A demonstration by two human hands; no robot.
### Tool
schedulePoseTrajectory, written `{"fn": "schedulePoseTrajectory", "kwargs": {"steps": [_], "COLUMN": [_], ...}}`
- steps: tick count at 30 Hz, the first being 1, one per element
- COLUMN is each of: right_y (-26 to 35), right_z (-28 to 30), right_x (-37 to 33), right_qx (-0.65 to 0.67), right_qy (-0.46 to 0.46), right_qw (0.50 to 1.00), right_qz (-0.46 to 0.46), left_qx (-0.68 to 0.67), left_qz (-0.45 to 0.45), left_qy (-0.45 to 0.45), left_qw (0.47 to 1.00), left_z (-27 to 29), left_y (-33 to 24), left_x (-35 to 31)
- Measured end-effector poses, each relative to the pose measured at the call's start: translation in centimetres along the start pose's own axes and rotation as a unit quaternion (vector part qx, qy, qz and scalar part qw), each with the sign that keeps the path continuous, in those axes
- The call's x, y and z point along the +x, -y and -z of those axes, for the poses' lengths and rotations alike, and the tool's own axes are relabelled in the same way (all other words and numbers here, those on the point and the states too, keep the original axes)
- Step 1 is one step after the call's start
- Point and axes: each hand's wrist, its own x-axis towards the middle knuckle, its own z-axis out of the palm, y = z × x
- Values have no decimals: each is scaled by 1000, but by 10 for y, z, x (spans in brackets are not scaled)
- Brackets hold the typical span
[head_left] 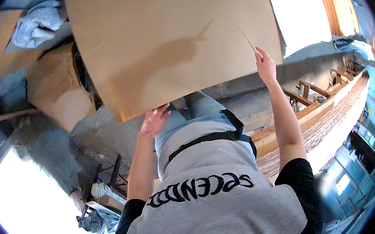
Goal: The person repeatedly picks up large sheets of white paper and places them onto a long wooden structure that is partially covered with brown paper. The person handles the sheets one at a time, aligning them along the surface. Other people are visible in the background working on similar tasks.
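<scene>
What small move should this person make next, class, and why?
Probably lower the tip of the thin stick in the right hand toward the brown board: tip and shadow stand apart, suggesting it is off the surface, while the left hand is at the board's near edge.

The board has the left hand at its near edge, a stick over its right side, cloth leftward.

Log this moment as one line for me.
left hand: at near edge of flat brown board | right hand: holding thin straight tan stick | dark shadow: across board
</scene>
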Motion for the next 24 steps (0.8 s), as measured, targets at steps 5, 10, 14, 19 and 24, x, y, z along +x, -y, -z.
{"fn": "schedulePoseTrajectory", "kwargs": {"steps": [5,10,14,19,24], "right_y": [-52,-59,-59,-66,-58], "right_z": [28,27,8,-18,-8], "right_x": [4,-15,-37,-76,-95], "right_qx": [23,13,-44,-147,-197], "right_qy": [-31,-35,-33,8,35], "right_qw": [999,999,998,986,978], "right_qz": [-2,16,43,83,57], "left_qx": [0,-26,-32,-44,-38], "left_qz": [23,-15,-19,-1,1], "left_qy": [-209,-307,-262,-242,-235], "left_qw": [978,951,964,969,971], "left_z": [-1,-11,-5,2,20], "left_y": [41,47,50,51,52], "left_x": [65,65,53,50,59]}}
